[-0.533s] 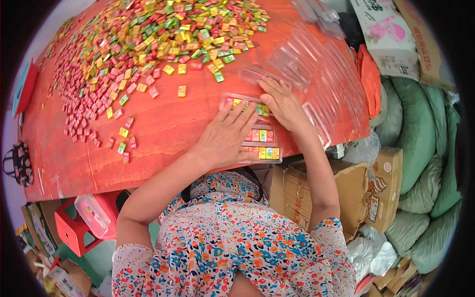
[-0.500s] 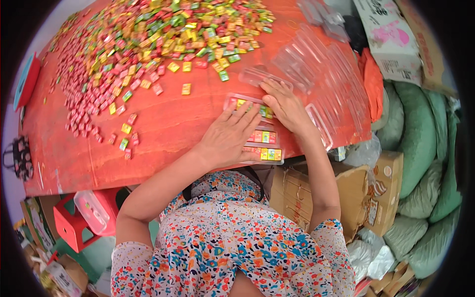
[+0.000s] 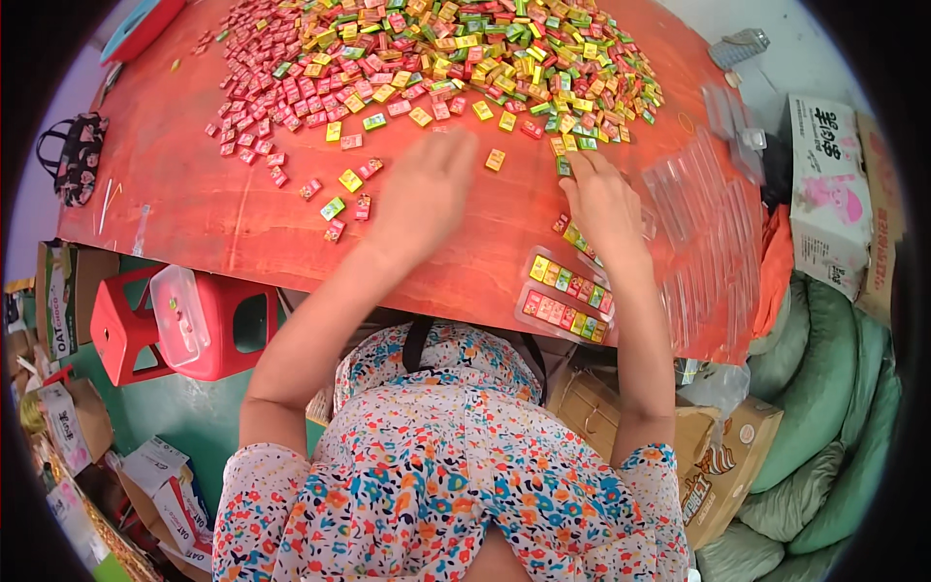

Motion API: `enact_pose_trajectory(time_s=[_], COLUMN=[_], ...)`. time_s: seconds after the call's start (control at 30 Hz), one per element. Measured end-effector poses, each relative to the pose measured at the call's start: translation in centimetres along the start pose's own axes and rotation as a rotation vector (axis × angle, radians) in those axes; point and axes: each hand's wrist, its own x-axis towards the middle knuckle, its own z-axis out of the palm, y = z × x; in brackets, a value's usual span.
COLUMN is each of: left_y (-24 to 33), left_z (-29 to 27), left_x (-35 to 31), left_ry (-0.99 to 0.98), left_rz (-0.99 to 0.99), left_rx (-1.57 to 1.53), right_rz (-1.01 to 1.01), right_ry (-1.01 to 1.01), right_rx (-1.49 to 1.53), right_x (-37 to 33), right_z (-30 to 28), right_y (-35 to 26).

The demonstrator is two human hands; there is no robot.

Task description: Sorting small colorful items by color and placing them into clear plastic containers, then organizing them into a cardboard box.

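Note:
A big heap of small wrapped candies (image 3: 456, 48) in red, yellow and green covers the far part of the orange-red table (image 3: 223, 223). My left hand (image 3: 427, 189) hovers flat over the table just short of the heap, blurred, holding nothing visible. My right hand (image 3: 601, 199) reaches the heap's near edge, its fingertips on a green candy (image 3: 564, 165). Near the table's front edge lie two clear trays (image 3: 567, 296) filled with rows of candies. Another partly filled tray sits under my right wrist.
Empty clear plastic trays (image 3: 713, 223) lie spread along the table's right side. A red stool (image 3: 184, 325) with a clear lidded box stands below left. Cardboard boxes (image 3: 718, 456) and green sacks (image 3: 824, 388) crowd the right. A black bag (image 3: 73, 155) hangs at left.
Both hands left the filled trays at the front edge and moved forward to the candy heap. The view shifted so the trays sit uncovered.

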Motion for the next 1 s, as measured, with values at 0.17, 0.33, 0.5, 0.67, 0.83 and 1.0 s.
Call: enact_pose_trajectory(time_s=[0.17,0.33,0.5,0.67,0.83,1.0], left_y=[-3.4,-2.7,-1.8,-1.2,-0.6,-0.5], left_z=[0.3,1.1,1.3,1.5,2.2,0.4], left_x=[1.7,1.9,3.1,3.8,3.0,1.1], left_ry=[-0.114,-0.232,-0.251,-0.350,-0.263,-0.219], left_rz=[-0.099,-0.073,-0.092,-0.077,-0.138,-0.195], left_rx=[0.030,-0.224,-0.355,-0.369,-0.356,-0.287], right_rz=[-0.034,-0.120,-0.109,-0.157,-0.144,-0.187], right_ry=[-0.095,-0.062,-0.095,-0.089,-0.048,0.010], right_rx=[0.158,0.305,0.387,0.466,0.210,0.108], right_x=[1.2,2.0,2.6,4.1,6.7,6.8], right_z=[1.3,2.3,2.8,1.7,2.1,3.0], right_y=[-0.2,-0.8,-1.7,-0.5,0.1,-0.2])
